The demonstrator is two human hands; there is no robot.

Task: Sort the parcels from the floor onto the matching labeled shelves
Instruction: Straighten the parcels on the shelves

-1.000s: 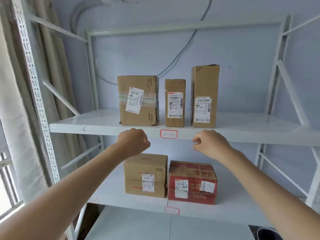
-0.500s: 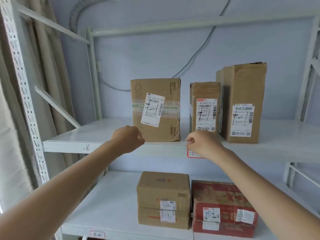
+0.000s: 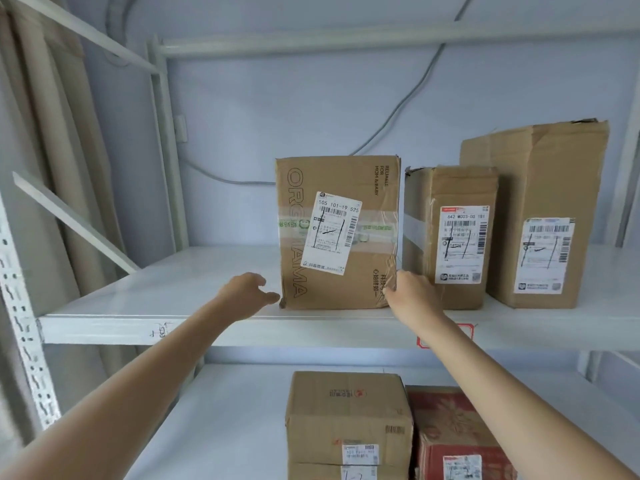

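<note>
A brown cardboard parcel [image 3: 337,233] is standing upright on the upper shelf [image 3: 194,282], close to its front edge, with a white shipping label [image 3: 331,233] stuck slightly askew across its face and clear tape banding its middle. The person's left hand [image 3: 246,293] is reaching in at the parcel's lower left corner, fingers loosely spread and the fingertips just meeting the cardboard edge, gripping nothing. The right hand [image 3: 412,295] is pressing against the lower right corner where the tape is crinkling, fingers curled round the edge; whether it is truly clamping the box I cannot tell.

Just to the right, a narrower parcel [image 3: 450,237] is standing upright, nearly touching the first, and beside that a taller parcel [image 3: 535,216] is rising above both, each carrying its own white label on the front. A red-bordered tag [image 3: 465,332] is showing on the shelf's front lip, partly hidden behind the right forearm.

On the lower shelf [image 3: 221,420], two brown boxes [image 3: 348,424] are sitting stacked one on the other, with a red box [image 3: 457,438] pressed against their right side. A grey cable [image 3: 412,95] is trailing down the pale wall behind, and beige curtains [image 3: 55,150] are hanging at the left beyond the perforated rack post [image 3: 20,313].
</note>
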